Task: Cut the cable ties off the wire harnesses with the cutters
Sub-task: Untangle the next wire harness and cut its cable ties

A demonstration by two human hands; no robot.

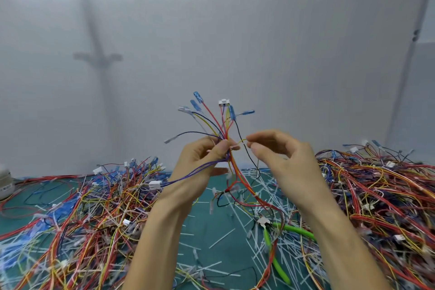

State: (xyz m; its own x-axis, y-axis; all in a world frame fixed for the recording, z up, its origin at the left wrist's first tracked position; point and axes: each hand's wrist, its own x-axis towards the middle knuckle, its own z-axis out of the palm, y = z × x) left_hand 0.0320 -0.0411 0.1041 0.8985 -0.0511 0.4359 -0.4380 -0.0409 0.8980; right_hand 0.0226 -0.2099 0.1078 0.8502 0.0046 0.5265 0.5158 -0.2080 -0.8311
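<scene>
My left hand [202,160] grips a wire harness [221,125] of red, yellow, purple and black wires, raised in front of me. Its blue terminals and a white connector [223,102] fan out above my fingers. The harness tail hangs down to the mat. My right hand [280,155] pinches one thin yellow wire [242,141] of that harness between thumb and forefinger, just right of my left hand. The green-handled cutters [273,249] lie on the mat below my right forearm, among cut ties, with wires across them. No hand touches them.
A heap of harnesses [77,207] covers the left of the green mat [207,226]. A bigger heap [381,195] fills the right. Several cut white cable ties [254,242] litter the middle. A white object [4,181] sits at the far left edge. A grey wall stands behind.
</scene>
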